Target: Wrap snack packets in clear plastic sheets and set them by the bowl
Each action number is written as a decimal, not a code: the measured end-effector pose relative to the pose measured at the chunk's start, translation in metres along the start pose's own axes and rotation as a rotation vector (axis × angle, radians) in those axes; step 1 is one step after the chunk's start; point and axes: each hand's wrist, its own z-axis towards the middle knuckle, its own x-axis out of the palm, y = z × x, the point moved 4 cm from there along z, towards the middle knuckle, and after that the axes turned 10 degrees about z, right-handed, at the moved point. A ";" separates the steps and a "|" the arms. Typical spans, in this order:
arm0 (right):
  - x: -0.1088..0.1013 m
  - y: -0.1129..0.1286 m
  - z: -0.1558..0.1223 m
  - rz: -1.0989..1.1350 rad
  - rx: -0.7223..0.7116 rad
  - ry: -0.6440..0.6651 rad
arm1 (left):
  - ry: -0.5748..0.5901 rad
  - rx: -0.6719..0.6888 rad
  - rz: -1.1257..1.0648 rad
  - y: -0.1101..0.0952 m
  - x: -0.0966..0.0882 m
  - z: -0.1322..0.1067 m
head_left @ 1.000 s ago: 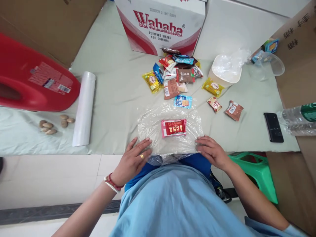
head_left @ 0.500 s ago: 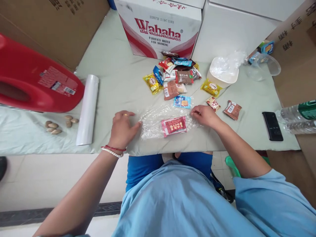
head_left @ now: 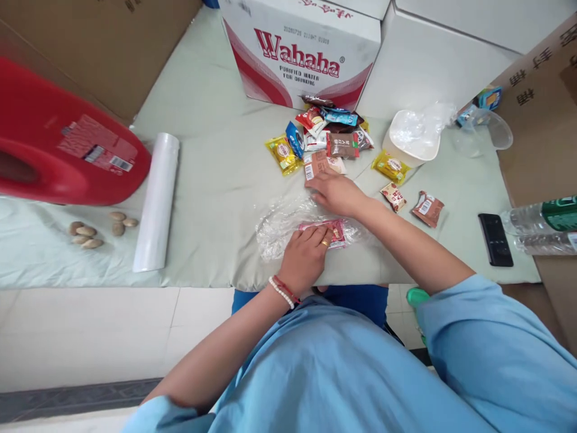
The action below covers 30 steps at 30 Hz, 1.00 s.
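My left hand [head_left: 306, 255] lies over a pink-and-red snack packet [head_left: 338, 231], its fingers bent together on the wrapper and covering much of it. Beneath the packet spreads a crumpled sheet of clear plastic film [head_left: 273, 231] at the table's front edge. My right hand [head_left: 336, 189] is palm down just beyond the film, fingers stretched and thumb apart. Its fingertips reach the near edge of a brown snack packet [head_left: 318, 165]. The blue biscuit packet from the earlier frame is hidden, with my right hand over that spot.
A pile of wrapped snacks [head_left: 342, 144] lies before the Wahaha box [head_left: 302, 60]. To the right are a white tub [head_left: 412, 153], loose packets [head_left: 428, 207], a phone [head_left: 496, 239] and bottles [head_left: 527, 216]. A film roll [head_left: 157, 204], nuts [head_left: 85, 233] and a red jug [head_left: 76, 138] stand left.
My left hand has moved right from the film's left edge onto the pink-and-red packet. My right hand has left the film's right side and moved left and away over the blue packet's spot.
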 end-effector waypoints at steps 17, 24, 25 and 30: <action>-0.030 0.032 -0.024 -0.064 -0.104 0.125 | -0.029 -0.061 0.083 -0.003 0.003 0.004; 0.022 0.045 -0.101 0.098 -0.114 0.109 | -0.071 -0.034 -0.083 0.010 0.016 -0.008; 0.030 0.042 -0.107 0.156 -0.119 0.069 | -0.109 -0.015 -0.138 0.014 0.016 -0.014; 0.054 0.033 -0.114 0.290 -0.173 0.001 | -0.383 -0.171 -0.537 0.050 -0.012 -0.054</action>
